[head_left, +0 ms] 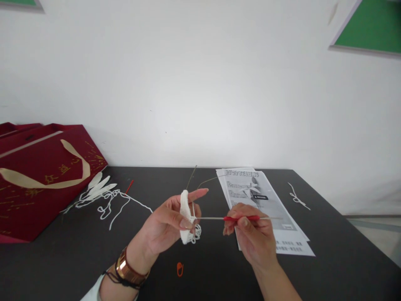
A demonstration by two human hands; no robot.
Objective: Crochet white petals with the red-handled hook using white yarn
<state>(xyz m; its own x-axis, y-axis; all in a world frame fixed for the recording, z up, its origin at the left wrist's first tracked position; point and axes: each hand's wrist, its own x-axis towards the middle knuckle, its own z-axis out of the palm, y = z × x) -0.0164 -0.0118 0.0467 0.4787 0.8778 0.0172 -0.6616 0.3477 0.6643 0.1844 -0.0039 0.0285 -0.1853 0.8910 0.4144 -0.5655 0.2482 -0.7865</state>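
My left hand pinches a narrow white crocheted piece between thumb and fingers, its index finger stretched out to the right. White yarn runs over those fingers, and loose loops of it hang beside the piece. Thin wire ends stick out above the work. My right hand is closed around the red grip of a crochet hook, held level. The hook's metal shaft points left and its tip meets the right edge of the crocheted piece; the exact stitch is too small to make out.
Printed pattern sheets lie behind my right hand. An orange stitch marker sits near the front. On the left stand dark red gift bags, beside white crocheted petals, tangled yarn and a red needle. A yarn scrap lies right.
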